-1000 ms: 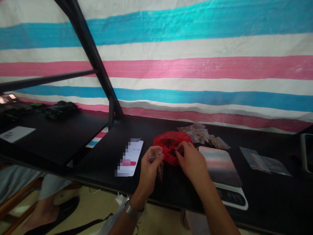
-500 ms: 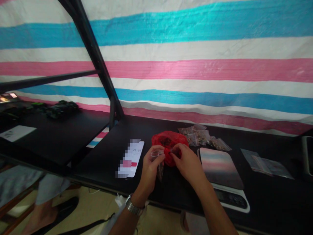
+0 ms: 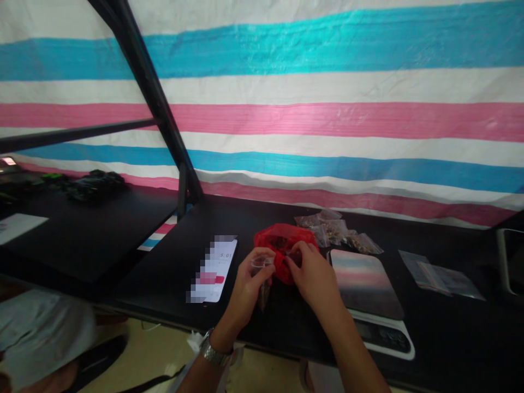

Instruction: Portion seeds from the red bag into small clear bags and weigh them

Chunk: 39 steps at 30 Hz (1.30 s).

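My left hand [image 3: 250, 275] pinches a small clear zip bag [image 3: 264, 295] near its mouth; some brownish bits show in its lower part. The bag hangs in front of a red plastic bag [image 3: 276, 232], which stands open with dark contents inside. My right hand [image 3: 309, 270] is at the red bag's near edge, thumb and fingertips drawn together. Whether those fingertips grip the red plastic or something small, I cannot make out. Just right of that hand lies a kitchen scale [image 3: 368, 284] with a shiny plate and nothing on it.
Behind the scale lie several filled zip bags [image 3: 333, 228]. Flat clear bags [image 3: 438, 275] rest to its right, with a dark device [image 3: 511, 262] at the table's right end. A phone [image 3: 219, 270] lies left of my hands. A black metal post [image 3: 164, 120] rises behind.
My right fingertips have shifted slightly at the red bag's edge. The left hand still holds the small bag, now slightly lower. The whole view has turned a little to the right.
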{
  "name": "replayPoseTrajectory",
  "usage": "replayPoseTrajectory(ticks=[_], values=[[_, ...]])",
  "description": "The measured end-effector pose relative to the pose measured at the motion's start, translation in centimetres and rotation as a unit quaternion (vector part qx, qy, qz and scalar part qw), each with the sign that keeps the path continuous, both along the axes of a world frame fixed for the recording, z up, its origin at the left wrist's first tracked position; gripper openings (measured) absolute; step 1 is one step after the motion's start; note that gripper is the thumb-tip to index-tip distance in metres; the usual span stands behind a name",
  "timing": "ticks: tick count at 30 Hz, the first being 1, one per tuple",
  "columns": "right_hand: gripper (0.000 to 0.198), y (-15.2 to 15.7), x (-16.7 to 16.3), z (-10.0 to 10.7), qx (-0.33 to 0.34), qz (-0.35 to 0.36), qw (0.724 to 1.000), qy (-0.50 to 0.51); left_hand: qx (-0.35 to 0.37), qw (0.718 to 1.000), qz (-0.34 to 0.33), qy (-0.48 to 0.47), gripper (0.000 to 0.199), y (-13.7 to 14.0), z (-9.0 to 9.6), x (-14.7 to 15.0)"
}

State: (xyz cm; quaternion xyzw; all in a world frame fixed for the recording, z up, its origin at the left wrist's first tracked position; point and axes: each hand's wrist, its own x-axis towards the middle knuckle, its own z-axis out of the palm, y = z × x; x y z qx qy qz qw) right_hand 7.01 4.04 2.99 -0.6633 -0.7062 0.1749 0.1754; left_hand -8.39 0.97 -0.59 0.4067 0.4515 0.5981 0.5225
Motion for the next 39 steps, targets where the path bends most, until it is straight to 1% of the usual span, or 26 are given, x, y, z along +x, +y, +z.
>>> replayPoseTrajectory(ticks=[2, 5, 7, 10, 13, 17, 19, 21, 24, 25, 27, 29, 31, 33, 34, 35, 36, 37, 39], values=[[0.009, 0.1, -0.2, -0.4, -0.001, 0.021, 1.000, 0.017, -0.006, 1.000, 0.014, -0.010, 0.021, 0.1, -0.1, -0.1], [0.007, 0.1, -0.3, -1.0, 0.002, 0.058, 0.997, 0.058, -0.036, 0.996, 0.041, -0.070, 0.027, 0.6, 0.1, -0.1], [0.007, 0.2, -0.2, -1.2, 0.007, 0.060, 0.995, 0.073, -0.052, 0.992, 0.042, -0.104, 0.030, 0.9, 0.4, 0.0], [0.006, 0.2, 0.0, -1.2, 0.012, 0.045, 0.996, 0.080, -0.063, 0.990, 0.034, -0.120, 0.033, 1.1, 0.9, 0.1], [0.005, 0.3, 0.4, -1.4, 0.002, 0.052, 0.992, 0.118, -0.071, 0.989, 0.039, -0.122, 0.033, 1.1, 1.0, 0.1], [0.003, 0.5, 0.9, -1.7, -0.015, 0.062, 0.980, 0.189, -0.069, 0.990, 0.065, -0.108, 0.035, 1.0, 0.7, -0.1], [0.003, 0.5, 1.0, -1.8, -0.025, 0.069, 0.974, 0.214, -0.066, 0.991, 0.065, -0.101, 0.034, 0.9, 0.6, -0.1], [0.002, 0.5, 1.0, -1.8, -0.029, 0.070, 0.972, 0.223, -0.064, 0.992, 0.052, -0.096, 0.034, 0.8, 0.6, -0.1], [0.003, 0.5, 1.1, -1.4, -0.027, 0.050, 0.977, 0.208, -0.060, 0.995, 0.048, -0.069, 0.033, 0.7, 0.7, -0.3], [0.003, 0.5, 1.1, -1.2, -0.025, 0.040, 0.980, 0.193, -0.052, 0.996, 0.053, -0.042, 0.033, 0.6, 0.7, -0.4], [0.001, 0.5, 1.3, -0.9, -0.023, 0.022, 0.988, 0.152, -0.022, 0.996, 0.071, 0.044, 0.031, 0.5, 0.8, -0.6], [0.001, 0.5, 1.6, -0.7, -0.025, 0.019, 0.992, 0.121, 0.022, 0.983, 0.119, 0.139, 0.030, 0.4, 1.0, -0.7], [0.001, 0.5, 1.9, -0.7, -0.031, 0.029, 0.993, 0.114, 0.071, 0.956, 0.205, 0.200, 0.032, 0.0, 1.2, -0.5], [0.002, 0.5, 2.2, -0.7, -0.039, 0.040, 0.992, 0.116, 0.125, 0.920, 0.295, 0.225, 0.038, -0.6, 1.3, 0.1], [0.002, 0.5, 2.3, -0.7, -0.042, 0.046, 0.991, 0.115, 0.149, 0.906, 0.322, 0.231, 0.042, -0.9, 1.3, 0.5], [0.002, 0.4, 2.4, -0.7, -0.046, 0.053, 0.991, 0.114, 0.169, 0.898, 0.333, 0.234, 0.047, -1.4, 1.3, 1.0], [0.002, 0.4, 2.6, -0.5, -0.050, 0.063, 0.990, 0.113, 0.181, 0.898, 0.326, 0.234, 0.050, -1.9, 1.2, 1.5], [0.003, 0.2, 2.8, -0.3, -0.054, 0.072, 0.990, 0.111, 0.186, 0.904, 0.307, 0.232, 0.053, -2.4, 1.1, 1.9], [0.005, 0.0, 3.0, 0.1, -0.064, 0.082, 0.989, 0.103, 0.181, 0.927, 0.238, 0.228, 0.053, -3.2, 1.0, 2.9]])
